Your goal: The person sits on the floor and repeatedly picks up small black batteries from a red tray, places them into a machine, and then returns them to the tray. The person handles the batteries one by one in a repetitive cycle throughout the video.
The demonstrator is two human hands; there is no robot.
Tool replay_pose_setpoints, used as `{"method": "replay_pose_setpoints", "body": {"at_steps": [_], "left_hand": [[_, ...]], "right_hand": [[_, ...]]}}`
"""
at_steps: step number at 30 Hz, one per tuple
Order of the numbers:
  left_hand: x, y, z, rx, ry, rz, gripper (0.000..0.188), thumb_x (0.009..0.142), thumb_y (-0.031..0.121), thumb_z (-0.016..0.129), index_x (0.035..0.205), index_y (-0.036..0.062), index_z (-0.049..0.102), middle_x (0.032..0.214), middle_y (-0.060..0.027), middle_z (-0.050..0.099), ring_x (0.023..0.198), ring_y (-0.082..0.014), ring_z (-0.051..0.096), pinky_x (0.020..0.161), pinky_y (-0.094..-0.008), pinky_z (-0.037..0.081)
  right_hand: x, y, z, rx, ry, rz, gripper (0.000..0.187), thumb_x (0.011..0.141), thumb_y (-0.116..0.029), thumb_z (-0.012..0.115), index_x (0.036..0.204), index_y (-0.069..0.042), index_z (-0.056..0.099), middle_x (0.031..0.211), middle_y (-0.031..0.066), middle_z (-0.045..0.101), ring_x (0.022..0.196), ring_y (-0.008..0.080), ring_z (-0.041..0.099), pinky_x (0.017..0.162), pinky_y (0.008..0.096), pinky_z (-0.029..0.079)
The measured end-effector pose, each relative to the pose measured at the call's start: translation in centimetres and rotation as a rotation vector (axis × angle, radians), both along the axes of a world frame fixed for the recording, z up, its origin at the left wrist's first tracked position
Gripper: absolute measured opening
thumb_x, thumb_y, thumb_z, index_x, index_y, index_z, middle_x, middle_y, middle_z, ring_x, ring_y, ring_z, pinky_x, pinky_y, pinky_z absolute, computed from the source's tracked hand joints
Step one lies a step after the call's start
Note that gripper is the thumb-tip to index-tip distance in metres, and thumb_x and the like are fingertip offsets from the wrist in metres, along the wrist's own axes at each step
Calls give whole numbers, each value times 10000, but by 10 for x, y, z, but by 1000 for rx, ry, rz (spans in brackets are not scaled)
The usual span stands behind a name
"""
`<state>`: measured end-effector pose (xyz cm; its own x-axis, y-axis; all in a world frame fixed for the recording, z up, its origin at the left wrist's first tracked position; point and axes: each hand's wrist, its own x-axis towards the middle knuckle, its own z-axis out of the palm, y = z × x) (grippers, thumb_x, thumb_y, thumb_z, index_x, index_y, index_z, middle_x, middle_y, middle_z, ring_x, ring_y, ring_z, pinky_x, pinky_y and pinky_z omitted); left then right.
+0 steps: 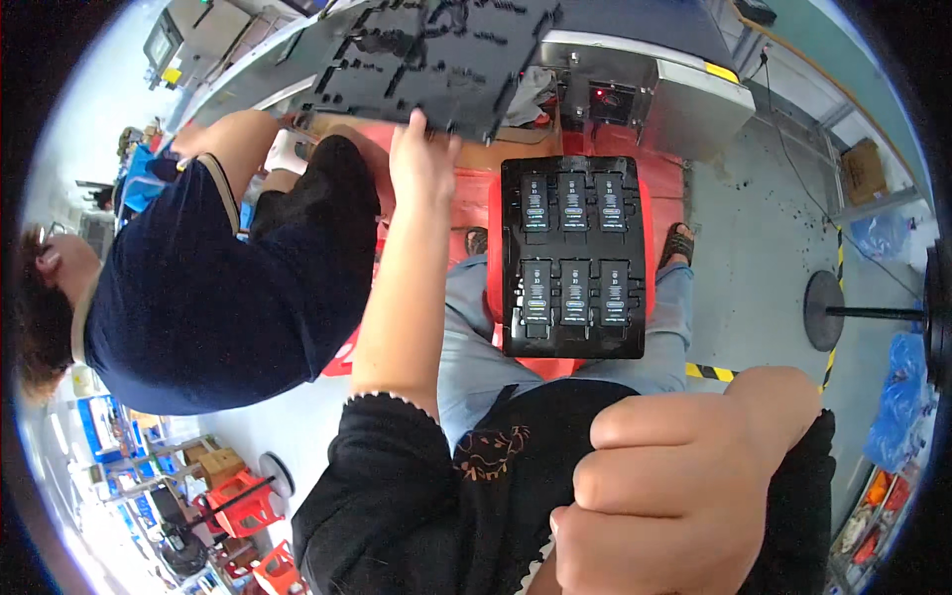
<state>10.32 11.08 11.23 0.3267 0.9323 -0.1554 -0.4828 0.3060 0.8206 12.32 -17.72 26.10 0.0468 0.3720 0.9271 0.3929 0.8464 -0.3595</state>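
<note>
My left hand (pixel 421 164) reaches forward with its fingers closed on the near edge of a black plastic tray (pixel 416 74), which is tilted and raised at the top of the head view. Raised ribs and slots cover that tray; I see no batteries in it. My right hand (pixel 684 486) is a closed fist, large and close at the lower right. Its palm side is hidden, so whatever it may hold does not show. Between my knees, a second black tray (pixel 573 246) carries two rows of flat black batteries (pixel 575 293) with printed labels.
A red stool (pixel 650 288) supports the second tray. Close on my left sits a person in a dark top (pixel 218 288). Ahead are a metal-edged workbench and a steel box (pixel 699 109). A round-based black stand (pixel 823 310) stands on the right; red stools (pixel 243 504) are behind left.
</note>
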Motion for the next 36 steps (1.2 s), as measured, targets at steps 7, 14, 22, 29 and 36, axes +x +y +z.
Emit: {"method": "replay_pose_setpoints", "body": {"at_steps": [7, 14, 22, 29, 36], "left_hand": [[-101, -69, -32, 171, 237, 160, 370, 991, 239, 468, 1204, -53, 547, 1186, -127, 605, 1077, -235, 580, 987, -370, 420], [-193, -121, -62, 234, 644, 22, 453, 1021, 274, 449, 1339, -47, 477, 1285, -92, 561, 1125, -169, 539, 985, -304, 406], [-187, -169, -120, 367, 846, -275, 407, 999, 268, 471, 1227, -55, 567, 1180, -191, 620, 1098, -252, 573, 959, -334, 418], [-137, -170, -169, 649, 1086, -275, 482, 837, 214, 677, 1242, 0, 525, 1091, -257, 565, 1043, -423, 554, 922, -456, 447], [-132, -165, -183, 496, 970, -115, 412, 820, 220, 689, 1149, -6, 586, 1002, -219, 613, 972, -376, 594, 861, -427, 475]], "right_hand": [[13, -45, 9, -156, -86, -142, 187, 570, -124, 653, 707, -49, 550, 693, 84, 524, 587, 232, 520, 475, 331, 393], [39, -14, -93, -398, 8, -616, 228, 776, 59, 672, 715, -35, 473, 715, 112, 517, 643, 292, 514, 565, 364, 390], [51, -39, -291, -1237, -151, -918, 639, 894, -446, 587, 1298, 35, 470, 1147, 225, 532, 1089, 397, 494, 905, 485, 402], [86, -55, -328, -1199, 163, -846, 612, 891, -275, 632, 1401, -33, 395, 1234, 271, 543, 1135, 431, 514, 955, 458, 410], [113, -34, -337, -1398, 444, -779, 739, 799, -329, 739, 1400, -39, 423, 1332, 231, 503, 1172, 334, 537, 1006, 366, 396]]}}
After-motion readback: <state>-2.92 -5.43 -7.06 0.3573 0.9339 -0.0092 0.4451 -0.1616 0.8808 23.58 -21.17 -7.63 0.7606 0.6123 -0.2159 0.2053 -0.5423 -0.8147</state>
